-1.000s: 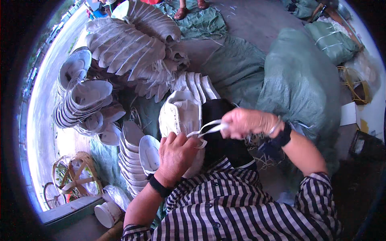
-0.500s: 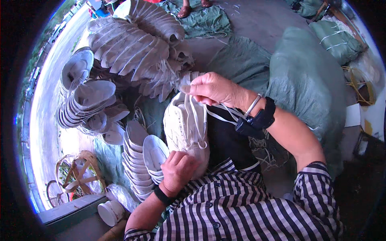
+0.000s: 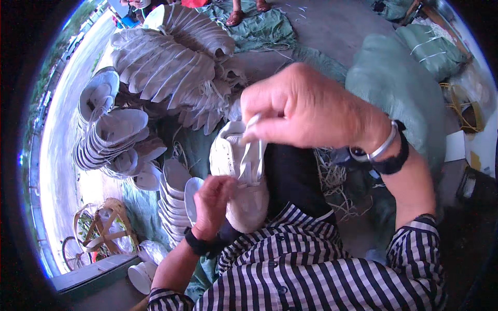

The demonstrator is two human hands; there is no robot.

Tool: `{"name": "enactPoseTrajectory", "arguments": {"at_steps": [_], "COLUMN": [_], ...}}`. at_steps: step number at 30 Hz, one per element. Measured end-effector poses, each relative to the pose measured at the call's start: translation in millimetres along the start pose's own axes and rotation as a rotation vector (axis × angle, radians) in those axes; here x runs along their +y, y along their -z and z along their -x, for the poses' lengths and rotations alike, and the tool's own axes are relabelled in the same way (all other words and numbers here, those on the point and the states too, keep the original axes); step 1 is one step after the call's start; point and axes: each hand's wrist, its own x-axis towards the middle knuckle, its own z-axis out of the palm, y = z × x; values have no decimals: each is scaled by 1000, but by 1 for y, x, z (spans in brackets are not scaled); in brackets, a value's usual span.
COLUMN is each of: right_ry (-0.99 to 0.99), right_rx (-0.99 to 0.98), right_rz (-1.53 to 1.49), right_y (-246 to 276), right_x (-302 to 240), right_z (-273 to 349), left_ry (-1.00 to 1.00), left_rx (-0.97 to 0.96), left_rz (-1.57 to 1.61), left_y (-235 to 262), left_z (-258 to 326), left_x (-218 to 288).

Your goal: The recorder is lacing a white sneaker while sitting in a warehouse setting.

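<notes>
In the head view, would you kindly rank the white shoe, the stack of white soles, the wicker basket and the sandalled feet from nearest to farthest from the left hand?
From the left hand:
1. White shoe, touching, on the lap.
2. Stack of white soles, just left.
3. Wicker basket, lower left.
4. Sandalled feet, top edge.

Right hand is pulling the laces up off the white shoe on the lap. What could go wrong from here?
1. The right hand pinches the white laces only at the fingertips; they might slip free.
2. The left hand braces the white shoe on one side only, so a hard pull may tip it toward the stacked soles.
</notes>
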Motion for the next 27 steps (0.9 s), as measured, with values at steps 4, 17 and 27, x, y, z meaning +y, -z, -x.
{"name": "enactPoseTrajectory", "arguments": {"at_steps": [4, 17, 27], "right_ry": [129, -86, -1082], "right_rx": [-43, 184, 122], "right_rz": [129, 56, -599], "right_y": [-9, -14, -22], "right_x": [-21, -10, 98], "right_z": [14, 77, 257], "left_ry": [-226, 90, 249], "left_rx": [-205, 252, 141], "left_rz": [-181, 496, 718], "left_y": [-7, 47, 336], "left_z": [-39, -32, -35], "left_x": [8, 5, -114]}}
